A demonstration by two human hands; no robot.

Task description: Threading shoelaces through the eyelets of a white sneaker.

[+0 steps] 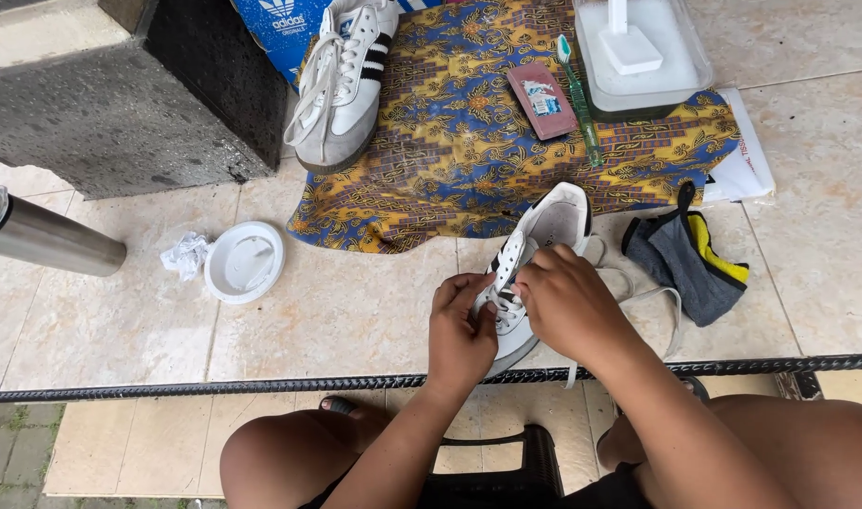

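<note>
A white sneaker (552, 226) with black stripes lies on the tiled floor in front of me, its heel toward the patterned cloth. My left hand (459, 330) and my right hand (568, 302) both pinch the white lace (638, 292) over the shoe's eyelets. Loose lace ends trail to the right and below the shoe. The matching second sneaker (341, 80) rests on the upper left of the cloth.
The blue and yellow patterned cloth (450, 160) carries a pink bar (541, 101), a green toothbrush (582, 104) and a clear tub (643, 57). A grey and yellow rag (685, 264) lies at right. A white lid (245, 261), crumpled paper (184, 254) and a steel tumbler (45, 236) sit at left. A ribbed steel bar (261, 385) crosses near my knees.
</note>
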